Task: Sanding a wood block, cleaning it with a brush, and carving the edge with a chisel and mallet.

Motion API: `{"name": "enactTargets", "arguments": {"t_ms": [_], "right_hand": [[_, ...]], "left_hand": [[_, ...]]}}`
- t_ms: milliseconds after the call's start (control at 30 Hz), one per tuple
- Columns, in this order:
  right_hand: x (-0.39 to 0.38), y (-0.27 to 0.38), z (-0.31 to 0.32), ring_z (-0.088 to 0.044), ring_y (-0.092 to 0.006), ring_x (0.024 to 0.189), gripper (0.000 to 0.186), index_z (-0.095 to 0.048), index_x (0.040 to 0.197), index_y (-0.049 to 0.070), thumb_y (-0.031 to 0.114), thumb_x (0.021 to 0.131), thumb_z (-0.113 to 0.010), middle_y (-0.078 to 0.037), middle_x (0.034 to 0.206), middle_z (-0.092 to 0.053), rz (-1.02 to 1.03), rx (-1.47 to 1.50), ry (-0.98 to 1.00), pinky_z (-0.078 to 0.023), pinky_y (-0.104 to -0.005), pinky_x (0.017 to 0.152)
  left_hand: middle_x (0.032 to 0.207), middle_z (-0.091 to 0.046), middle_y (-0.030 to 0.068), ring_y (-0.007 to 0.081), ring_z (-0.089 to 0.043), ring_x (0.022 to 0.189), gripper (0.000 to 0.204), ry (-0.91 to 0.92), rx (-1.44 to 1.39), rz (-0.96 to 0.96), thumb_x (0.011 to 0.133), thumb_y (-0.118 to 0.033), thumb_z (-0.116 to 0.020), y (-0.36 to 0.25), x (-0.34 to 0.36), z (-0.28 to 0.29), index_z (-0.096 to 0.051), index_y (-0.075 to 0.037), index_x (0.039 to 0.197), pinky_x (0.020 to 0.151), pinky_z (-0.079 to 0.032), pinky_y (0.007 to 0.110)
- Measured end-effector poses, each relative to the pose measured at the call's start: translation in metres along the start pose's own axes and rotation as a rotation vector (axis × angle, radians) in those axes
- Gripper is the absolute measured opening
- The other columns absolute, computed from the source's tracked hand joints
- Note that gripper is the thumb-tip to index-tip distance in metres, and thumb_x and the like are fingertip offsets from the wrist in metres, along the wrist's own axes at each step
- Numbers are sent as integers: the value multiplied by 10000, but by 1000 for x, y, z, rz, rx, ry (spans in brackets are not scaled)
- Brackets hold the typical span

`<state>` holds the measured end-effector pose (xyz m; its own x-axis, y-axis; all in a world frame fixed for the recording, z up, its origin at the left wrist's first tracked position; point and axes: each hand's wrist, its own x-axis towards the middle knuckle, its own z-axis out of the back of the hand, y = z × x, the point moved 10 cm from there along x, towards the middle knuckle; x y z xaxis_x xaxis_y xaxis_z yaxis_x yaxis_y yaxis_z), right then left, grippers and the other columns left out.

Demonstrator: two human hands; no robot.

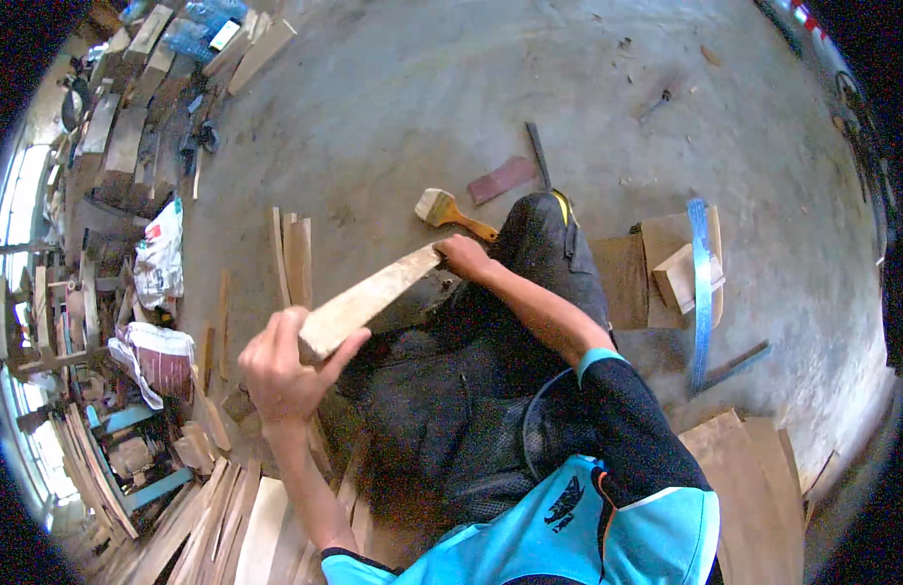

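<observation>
A short, slightly curved piece of pale wood [368,300] is held in the air above my lap, slanting up to the right. My left hand [284,375] grips its near end, with the thumb along the lower edge and the fingers behind. At the far end, the fingers of my right hand [463,256] are closed around the wood, next to my raised knee. Just beyond that hand, a paintbrush [451,211] with a yellow-brown handle lies on the floor. A reddish-brown sheet, perhaps sandpaper [500,180], and a dark narrow bar [538,156] lie past it.
To the right are a flat brown board [622,283], a small wooden block [675,279] and a blue strip [702,292]. Wood strips [297,261] lie at left. Stacked planks, a white sack [160,255] and scrap line the left wall. More boards [744,468] lie at lower right.
</observation>
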<state>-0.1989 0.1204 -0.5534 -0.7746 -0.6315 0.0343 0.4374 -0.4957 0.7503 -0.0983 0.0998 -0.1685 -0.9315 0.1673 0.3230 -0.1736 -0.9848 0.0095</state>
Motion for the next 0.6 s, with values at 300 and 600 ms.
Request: {"name": "enactTargets", "arguments": {"t_ms": [300,600], "right_hand": [[-34,-55,211,-542,-356,771,169,-519,820,-10,110,704,-536,-200,805,-570,-221,295,-456,-439,-377,663],[-81,-218,121,-502,-412,874,372,-372,1022,-17,304,833,-375,-298,874,-520,-582,54,-108,-404,-461,750]], "left_hand": [[603,-508,74,261,-534,547,460,124,19,-19,539,-426,-709,-2,49,-46,-487,-70,728,481,-420,341],[605,-496,92,271,-521,533,447,144,64,-50,570,-404,-701,-15,51,-49,-477,-47,716,492,-420,349]]}}
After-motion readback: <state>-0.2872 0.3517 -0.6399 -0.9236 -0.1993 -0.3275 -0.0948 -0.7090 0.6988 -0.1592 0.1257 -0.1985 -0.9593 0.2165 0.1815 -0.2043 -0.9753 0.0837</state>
